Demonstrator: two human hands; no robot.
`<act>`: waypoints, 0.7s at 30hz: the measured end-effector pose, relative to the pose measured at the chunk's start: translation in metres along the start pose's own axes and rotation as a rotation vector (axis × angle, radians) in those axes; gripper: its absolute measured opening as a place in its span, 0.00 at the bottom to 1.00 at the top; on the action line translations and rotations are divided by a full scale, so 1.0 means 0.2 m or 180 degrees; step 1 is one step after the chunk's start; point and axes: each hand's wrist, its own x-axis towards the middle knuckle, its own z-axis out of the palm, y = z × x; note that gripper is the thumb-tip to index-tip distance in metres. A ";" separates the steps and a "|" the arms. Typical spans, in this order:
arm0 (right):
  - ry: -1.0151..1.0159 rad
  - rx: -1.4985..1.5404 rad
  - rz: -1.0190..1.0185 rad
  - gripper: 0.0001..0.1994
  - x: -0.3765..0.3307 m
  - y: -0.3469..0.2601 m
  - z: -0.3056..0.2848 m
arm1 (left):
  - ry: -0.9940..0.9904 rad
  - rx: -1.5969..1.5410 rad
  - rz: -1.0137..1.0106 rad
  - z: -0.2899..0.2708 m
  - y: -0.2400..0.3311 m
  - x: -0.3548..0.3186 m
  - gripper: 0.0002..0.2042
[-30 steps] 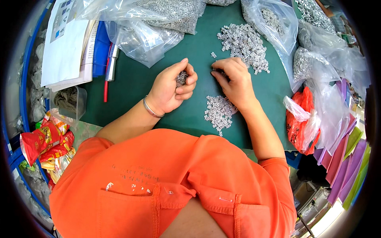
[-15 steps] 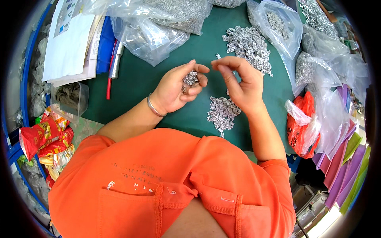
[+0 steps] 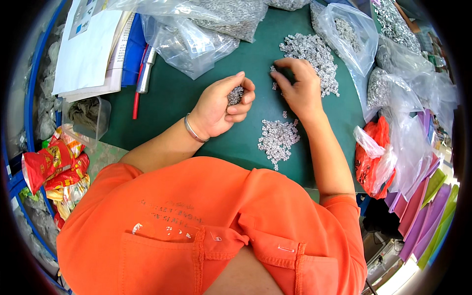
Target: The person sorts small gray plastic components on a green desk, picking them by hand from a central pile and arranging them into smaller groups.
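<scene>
Holding small, silver, curled metal pieces (image 3: 235, 96) in the curled, bare left hand (image 3: 216, 110); with the bare right hand (image 3: 301, 87) bent, thumb and forefinger slightly parted, cannot tell whether pinching one; best to cup firmly and pick singly; on the green tabletop (image 3: 169, 93), see one loose silver piece (image 3: 274, 86) lying lengthwise, roughly fore-and-aft.

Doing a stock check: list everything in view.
Table: 1, green, centre
Part piles: 2, silver, table
Bags: several, clear, top, right
Papers: several, white, left
Folder: 1, blue, left
Rod: 1, red, left
Tube: 1, silver, left
Tub: 1, clear, left
Rag: 1, dark, tub
Packets: several, red, left
Rack: 1, blue, left
Carrier bag: 1, red, right
Sheets: several, multicoloured, right
Shirt: 1, orange, bottom
Bracelet: 1, silver, left wrist
Left hand: 1, bare, holding parts
Right hand: 1, bare, near pile
</scene>
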 end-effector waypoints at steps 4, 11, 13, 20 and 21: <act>-0.0240 -0.0197 -0.0585 0.07 -0.01 0.00 -0.02 | 0.0060 0.0063 0.0013 0.01 0.00 0.00 0.16; 0.0177 0.0192 0.0639 0.07 -0.11 0.02 -0.20 | 0.0029 -0.0033 0.0012 0.00 0.00 -0.01 0.16; 0.0012 0.0148 0.0535 0.08 -0.15 0.01 -0.20 | 0.0037 -0.0031 0.0012 0.00 0.00 -0.01 0.16; -0.0088 -0.0052 0.0093 0.09 -0.17 -0.03 -0.13 | 0.0047 0.0007 0.0048 0.01 0.00 0.00 0.16; -0.0070 -0.0042 0.0051 0.09 -0.17 -0.03 -0.13 | 0.0055 0.0016 0.0052 0.01 0.00 -0.01 0.16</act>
